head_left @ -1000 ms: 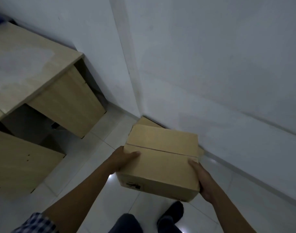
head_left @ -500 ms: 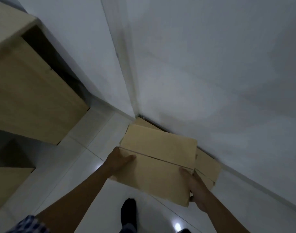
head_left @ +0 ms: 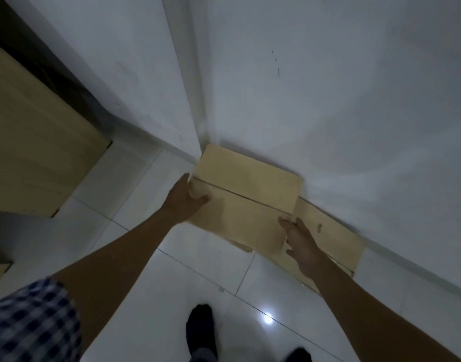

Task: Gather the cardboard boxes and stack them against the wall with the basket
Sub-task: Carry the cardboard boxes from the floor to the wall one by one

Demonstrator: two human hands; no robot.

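Placing a box in the corner. The closed, tan, rectangular cardboard box [head_left: 242, 202] sits low in the far corner where two white walls [head_left: 328, 100] meet, apparently atop a flatter tan cardboard box [head_left: 328, 239] lying along the right wall. The left hand [head_left: 185, 198] grips its left edge, thumb curled over the top; the right hand [head_left: 301, 244] holds its near-right corner, fingers spread along the side. To finish well, lower evenly, press the far edge flush to the wall, then release both hands together (a tilt would let it slide). Count: two boxes, two hands, two dark shoes [head_left: 200, 325], one wooden cabinet [head_left: 33, 152] at left; no basket is visible.
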